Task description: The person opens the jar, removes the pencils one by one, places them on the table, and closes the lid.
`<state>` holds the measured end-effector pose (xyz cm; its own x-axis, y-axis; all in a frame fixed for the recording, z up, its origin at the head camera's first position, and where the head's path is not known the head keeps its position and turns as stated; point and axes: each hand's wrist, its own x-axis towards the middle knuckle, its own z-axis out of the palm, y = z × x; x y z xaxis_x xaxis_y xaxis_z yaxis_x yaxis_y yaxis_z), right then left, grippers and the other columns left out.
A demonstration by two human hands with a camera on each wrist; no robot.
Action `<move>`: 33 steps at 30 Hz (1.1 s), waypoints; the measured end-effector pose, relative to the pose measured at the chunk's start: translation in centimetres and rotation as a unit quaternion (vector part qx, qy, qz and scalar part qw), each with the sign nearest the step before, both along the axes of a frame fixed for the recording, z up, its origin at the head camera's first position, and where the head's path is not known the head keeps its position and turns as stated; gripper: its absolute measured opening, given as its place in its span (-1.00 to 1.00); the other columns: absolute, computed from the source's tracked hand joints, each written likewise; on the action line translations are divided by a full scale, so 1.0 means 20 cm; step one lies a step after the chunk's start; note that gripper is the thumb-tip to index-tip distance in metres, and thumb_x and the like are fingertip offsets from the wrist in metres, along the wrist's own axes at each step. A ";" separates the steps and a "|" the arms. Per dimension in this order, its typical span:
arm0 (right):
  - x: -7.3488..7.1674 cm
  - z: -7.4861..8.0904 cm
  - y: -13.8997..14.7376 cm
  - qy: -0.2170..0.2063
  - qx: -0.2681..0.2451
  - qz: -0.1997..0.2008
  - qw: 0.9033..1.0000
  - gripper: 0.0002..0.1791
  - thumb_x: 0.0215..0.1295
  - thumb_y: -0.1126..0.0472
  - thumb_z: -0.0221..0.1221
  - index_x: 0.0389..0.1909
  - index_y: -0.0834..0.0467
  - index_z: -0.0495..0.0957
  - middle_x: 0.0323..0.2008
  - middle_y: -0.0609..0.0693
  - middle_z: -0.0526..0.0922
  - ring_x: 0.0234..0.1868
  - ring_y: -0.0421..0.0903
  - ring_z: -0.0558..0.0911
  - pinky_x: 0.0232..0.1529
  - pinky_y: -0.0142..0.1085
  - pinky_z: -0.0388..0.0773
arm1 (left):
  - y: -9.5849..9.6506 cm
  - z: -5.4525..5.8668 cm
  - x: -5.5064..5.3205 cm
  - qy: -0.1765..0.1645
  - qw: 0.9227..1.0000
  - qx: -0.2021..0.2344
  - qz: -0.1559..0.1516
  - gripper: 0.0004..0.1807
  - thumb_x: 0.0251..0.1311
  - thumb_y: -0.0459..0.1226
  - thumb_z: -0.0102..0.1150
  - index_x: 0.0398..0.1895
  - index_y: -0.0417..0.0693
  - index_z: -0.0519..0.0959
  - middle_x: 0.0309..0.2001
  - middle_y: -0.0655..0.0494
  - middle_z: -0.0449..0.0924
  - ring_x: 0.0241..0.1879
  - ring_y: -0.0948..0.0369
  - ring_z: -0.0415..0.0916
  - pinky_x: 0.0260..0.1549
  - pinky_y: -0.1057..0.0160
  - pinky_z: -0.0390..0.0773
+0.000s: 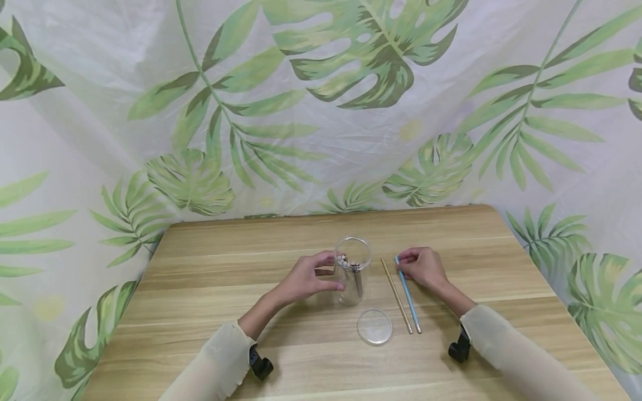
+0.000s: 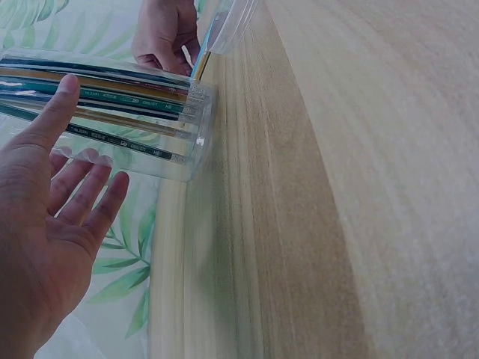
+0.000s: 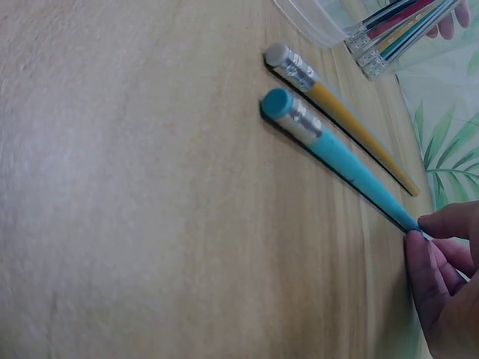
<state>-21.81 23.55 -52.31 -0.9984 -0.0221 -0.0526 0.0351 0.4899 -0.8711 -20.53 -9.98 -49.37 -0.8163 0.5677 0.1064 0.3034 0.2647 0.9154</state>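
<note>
Both arms extended forward, converging from the lower corners; hands apart, roughly level. Left forearm [image 1: 213, 359] angled inward, sleeved; left wrist [image 1: 261, 313] bare. Left grip [image 1: 307, 276]: palm turned inward, thumb [image 2: 54, 116] well parted from the fingers [image 2: 106, 208], which are spread and loosely bent. Right forearm [image 1: 521, 345] likewise angled inward, sleeved; right wrist [image 1: 457, 299] bare. Right grip [image 1: 423, 267]: back of the hand upward, thumb and fingertips brought together in a pinch, remaining fingers bent.
</note>
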 end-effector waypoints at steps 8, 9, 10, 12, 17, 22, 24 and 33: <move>0.00 0.01 0.02 -0.003 -0.006 0.002 1.000 -0.79 0.26 0.44 0.40 -0.12 0.43 0.70 -0.31 0.16 0.80 -0.44 -0.11 0.78 -0.40 -0.36 0.81 | 0.00 0.00 0.00 -0.001 1.000 0.004 -0.004 -0.26 0.06 -0.31 0.65 0.36 -0.11 0.58 0.28 -0.07 0.66 0.23 -0.15 0.65 0.23 0.17 0.70; -0.01 0.02 0.02 0.000 -0.008 0.003 1.000 -0.79 0.28 0.43 0.40 -0.11 0.43 0.70 -0.30 0.18 0.80 -0.42 -0.10 0.78 -0.40 -0.35 0.82 | 0.00 0.00 0.00 -0.001 1.000 0.004 -0.004 -0.26 0.06 -0.31 0.65 0.36 -0.11 0.58 0.28 -0.07 0.66 0.23 -0.15 0.65 0.23 0.17 0.69; -0.01 0.03 0.02 0.006 -0.005 0.004 1.000 -0.79 0.29 0.42 0.39 -0.10 0.43 0.70 -0.28 0.19 0.80 -0.40 -0.08 0.79 -0.39 -0.35 0.82 | 0.00 0.00 0.00 0.000 1.000 0.005 -0.004 -0.27 0.06 -0.31 0.65 0.36 -0.11 0.58 0.28 -0.08 0.66 0.23 -0.16 0.65 0.23 0.17 0.70; -0.01 0.05 0.03 0.025 0.002 0.012 1.000 -0.79 0.32 0.42 0.38 -0.08 0.43 0.70 -0.25 0.22 0.80 -0.36 -0.05 0.79 -0.39 -0.33 0.82 | 0.00 0.00 0.00 0.001 1.000 0.006 -0.005 -0.27 0.07 -0.31 0.65 0.36 -0.11 0.58 0.27 -0.08 0.66 0.23 -0.16 0.65 0.24 0.16 0.70; -0.03 0.12 0.04 0.092 0.035 0.042 0.994 -0.79 0.30 0.40 0.42 -0.08 0.41 0.73 -0.23 0.20 0.81 -0.29 -0.08 0.76 -0.33 -0.46 0.75 | 0.00 0.00 0.00 0.003 1.000 0.007 -0.002 -0.27 0.09 -0.30 0.64 0.37 -0.10 0.57 0.26 -0.06 0.67 0.22 -0.15 0.66 0.22 0.14 0.71; -0.03 0.21 0.03 0.136 0.037 0.079 0.987 -0.80 0.28 0.38 0.44 -0.11 0.36 0.75 -0.23 0.18 0.82 -0.26 -0.08 0.76 -0.37 -0.54 0.66 | 0.00 0.00 0.00 0.002 1.000 0.003 -0.001 -0.26 0.07 -0.30 0.65 0.37 -0.10 0.57 0.27 -0.05 0.67 0.22 -0.10 0.66 0.23 0.16 0.70; -0.03 0.24 0.02 0.144 0.041 0.098 0.984 -0.82 0.28 0.39 0.43 -0.12 0.34 0.76 -0.24 0.17 0.82 -0.26 -0.07 0.76 -0.37 -0.52 0.66 | 0.00 0.00 0.00 0.002 1.000 0.003 -0.001 -0.25 0.06 -0.31 0.65 0.37 -0.10 0.57 0.27 -0.05 0.67 0.21 -0.09 0.67 0.23 0.17 0.70; -0.03 0.19 -0.01 0.143 0.095 0.173 0.970 -0.79 0.33 0.42 0.37 -0.05 0.37 0.72 -0.14 0.21 0.80 -0.17 -0.01 0.76 -0.22 -0.32 0.80 | 0.00 0.01 0.00 0.002 1.000 0.007 -0.004 -0.25 0.05 -0.33 0.65 0.37 -0.13 0.57 0.29 -0.07 0.65 0.22 -0.11 0.66 0.24 0.16 0.69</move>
<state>-22.46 23.38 -48.45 -0.9070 -0.3762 0.1895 -0.3902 0.5813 -0.7140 -20.54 -10.02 -49.26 -0.8110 0.5730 0.1182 0.3099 0.2495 0.9174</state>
